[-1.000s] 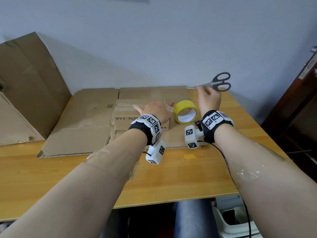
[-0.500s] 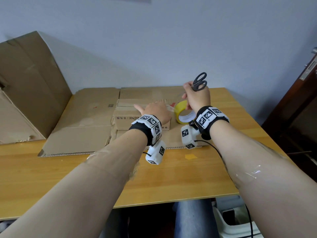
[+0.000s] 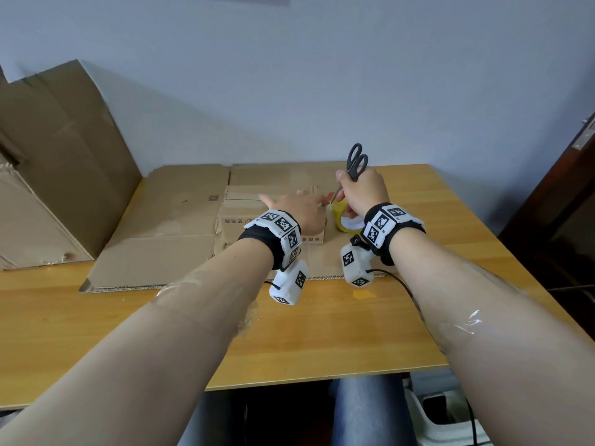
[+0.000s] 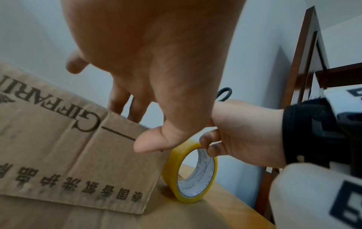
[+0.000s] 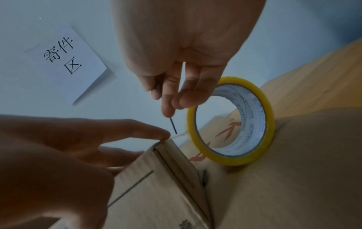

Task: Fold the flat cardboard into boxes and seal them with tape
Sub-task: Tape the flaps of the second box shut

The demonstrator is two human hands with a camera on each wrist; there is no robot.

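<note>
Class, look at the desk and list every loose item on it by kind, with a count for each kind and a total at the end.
Small folded cardboard box: 1
Flat cardboard sheet under it: 1
Large cardboard pieces leaning at the left: 2
Yellow tape roll: 1
Black-handled scissors, gripped in the right hand: 1
Total: 6

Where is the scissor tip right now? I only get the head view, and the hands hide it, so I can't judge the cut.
Observer: In the right wrist view the tip of the scissors hangs just off the index fingertip of the left hand, above the corner of the box.
Operator: Blades open?
Observer: No, they show as one thin line, shut.
Operator: And the tape roll?
Observer: The tape roll stands on edge beside the box; the lower fingers of the right hand curl at its top rim.
</note>
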